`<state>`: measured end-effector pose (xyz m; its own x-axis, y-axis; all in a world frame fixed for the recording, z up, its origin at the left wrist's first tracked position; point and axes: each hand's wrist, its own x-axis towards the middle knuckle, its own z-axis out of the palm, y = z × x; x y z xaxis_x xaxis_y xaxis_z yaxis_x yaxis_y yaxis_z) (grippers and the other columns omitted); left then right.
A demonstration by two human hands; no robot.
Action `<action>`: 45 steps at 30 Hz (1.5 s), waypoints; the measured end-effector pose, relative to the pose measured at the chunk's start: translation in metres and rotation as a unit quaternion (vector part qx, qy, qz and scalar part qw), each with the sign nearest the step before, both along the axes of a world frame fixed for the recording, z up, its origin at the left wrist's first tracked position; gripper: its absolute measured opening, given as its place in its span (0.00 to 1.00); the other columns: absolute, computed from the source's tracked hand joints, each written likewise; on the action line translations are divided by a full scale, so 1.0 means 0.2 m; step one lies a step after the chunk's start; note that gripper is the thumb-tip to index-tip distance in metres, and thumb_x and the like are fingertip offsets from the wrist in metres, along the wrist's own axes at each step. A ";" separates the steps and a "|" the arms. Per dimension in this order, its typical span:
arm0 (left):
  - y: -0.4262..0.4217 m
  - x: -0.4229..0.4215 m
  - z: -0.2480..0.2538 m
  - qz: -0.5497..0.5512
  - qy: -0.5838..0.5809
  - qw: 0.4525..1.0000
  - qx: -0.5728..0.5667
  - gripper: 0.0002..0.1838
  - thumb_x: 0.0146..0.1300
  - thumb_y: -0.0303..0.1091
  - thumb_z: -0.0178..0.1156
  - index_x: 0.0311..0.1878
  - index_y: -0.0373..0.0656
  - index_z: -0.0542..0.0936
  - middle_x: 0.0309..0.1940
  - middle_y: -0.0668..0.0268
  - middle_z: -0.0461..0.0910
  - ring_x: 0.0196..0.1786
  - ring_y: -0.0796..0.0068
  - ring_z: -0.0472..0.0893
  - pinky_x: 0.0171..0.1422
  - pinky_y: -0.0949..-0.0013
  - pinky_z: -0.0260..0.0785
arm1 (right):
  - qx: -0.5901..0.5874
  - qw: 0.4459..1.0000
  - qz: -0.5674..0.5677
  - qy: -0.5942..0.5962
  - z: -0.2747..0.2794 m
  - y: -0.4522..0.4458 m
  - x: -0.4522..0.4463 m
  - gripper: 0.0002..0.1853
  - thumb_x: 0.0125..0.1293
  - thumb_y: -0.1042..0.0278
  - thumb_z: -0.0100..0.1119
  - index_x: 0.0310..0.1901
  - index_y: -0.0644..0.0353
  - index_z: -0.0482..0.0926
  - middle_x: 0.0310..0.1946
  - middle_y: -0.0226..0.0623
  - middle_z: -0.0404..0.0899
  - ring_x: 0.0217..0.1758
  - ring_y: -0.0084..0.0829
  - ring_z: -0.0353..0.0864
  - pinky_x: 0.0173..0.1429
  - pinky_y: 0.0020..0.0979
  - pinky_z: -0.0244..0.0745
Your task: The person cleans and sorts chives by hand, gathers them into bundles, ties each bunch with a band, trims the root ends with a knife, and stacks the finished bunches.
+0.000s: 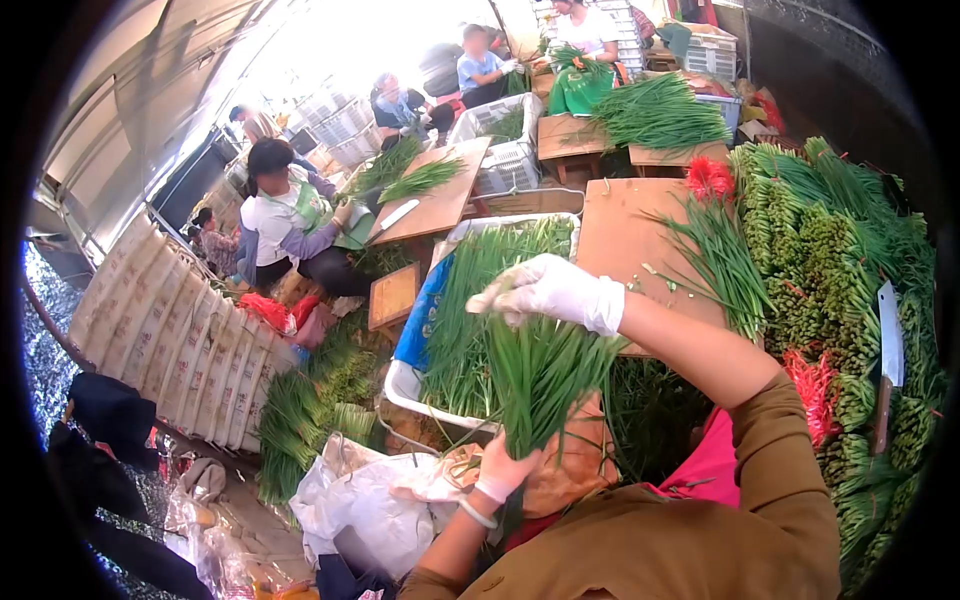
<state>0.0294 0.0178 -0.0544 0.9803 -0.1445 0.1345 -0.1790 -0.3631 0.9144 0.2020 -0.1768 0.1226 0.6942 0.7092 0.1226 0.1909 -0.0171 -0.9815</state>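
Note:
My left hand (506,466), in a pale glove, is wrapped round the lower end of a bunch of green chives (545,375). The leaves fan upward in front of me. Above their tips is my right hand (555,290) in a white glove, its fingers curled together and pointing left; whatever they pinch, if anything, is too small to make out. Just beyond both hands stands a white crate (405,388) of loose chives (470,300), with a blue cloth (425,310) over its left side.
On my right, bundled chives (800,250) are stacked high, with a knife (889,340) and red ties (812,395) on them. A wooden board (630,230) holds more chives. White plastic bags (370,500) lie at front left. Several co-workers sit beyond, one (290,215) at left.

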 end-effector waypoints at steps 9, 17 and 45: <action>0.08 0.30 -0.14 0.104 0.086 0.986 -0.096 0.19 0.49 0.22 0.67 0.48 0.36 0.79 0.38 0.66 0.83 0.38 0.77 0.81 0.45 0.72 0.73 | -0.044 0.933 0.038 -0.355 0.20 0.11 -0.22 0.16 0.58 0.69 0.65 0.49 0.45 0.84 0.40 0.35 0.84 0.40 0.36 0.84 0.47 0.31 0.77; 0.09 0.38 -0.13 0.170 -0.016 0.978 -0.124 0.23 0.55 0.32 0.67 0.54 0.35 0.74 0.45 0.63 0.80 0.47 0.74 0.78 0.53 0.71 0.71 | 0.129 0.953 0.052 -0.268 0.02 0.18 -0.26 0.16 0.59 0.66 0.65 0.50 0.46 0.84 0.42 0.37 0.84 0.42 0.35 0.83 0.51 0.29 0.77; 0.15 0.50 0.07 0.056 0.212 0.880 -0.420 0.14 0.56 0.33 0.57 0.41 0.32 0.78 0.26 0.58 0.80 0.27 0.65 0.80 0.32 0.66 0.74 | 0.223 0.956 -0.190 0.003 0.07 0.05 0.13 0.12 0.69 0.64 0.54 0.43 0.61 0.84 0.30 0.27 0.82 0.28 0.13 0.71 0.35 0.17 0.66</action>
<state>0.1304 0.0472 -0.0410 0.9699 -0.0688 -0.2338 0.2376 0.4805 0.8442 0.2290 -0.1676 0.1360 0.8928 0.2844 0.3494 0.2479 0.3373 -0.9082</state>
